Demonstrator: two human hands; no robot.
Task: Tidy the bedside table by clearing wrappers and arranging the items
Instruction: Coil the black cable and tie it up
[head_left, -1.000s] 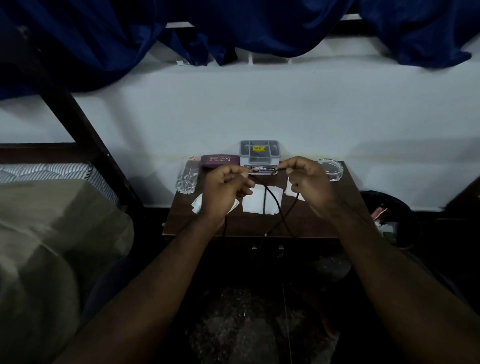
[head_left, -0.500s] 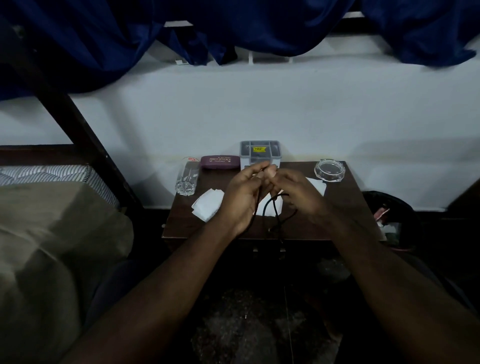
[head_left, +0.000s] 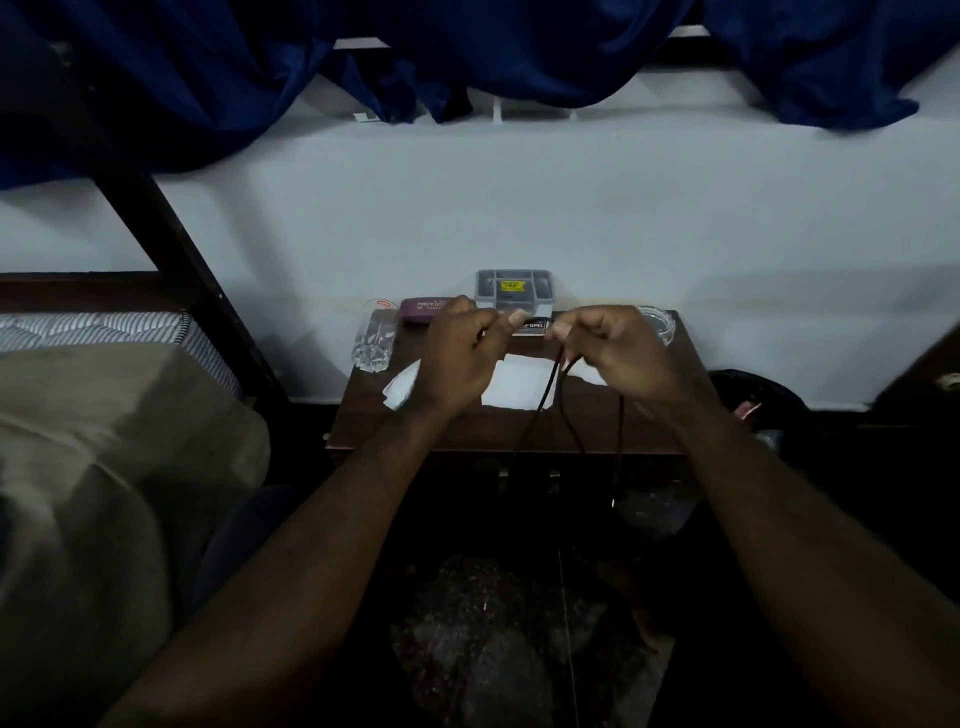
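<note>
Dim room; dark table (head_left: 467, 441). L hand (head_left: 457, 358) and R hand (head_left: 618, 353): fingers pinch black cable (head_left: 543, 400), loops hanging. Risk: swinging slack catches glass (head_left: 373, 343) at 10 o'clock, tips it.

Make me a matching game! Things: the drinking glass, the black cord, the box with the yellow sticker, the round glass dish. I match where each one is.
Things:
1 drinking glass
2 black cord
3 clear box
4 glass dish

Places:
A pinched by left hand and right hand
B back right corner of the bedside table
C back middle
D back left corner

Pairs: 1-D, 2-A, 3-C, 4-B
</note>
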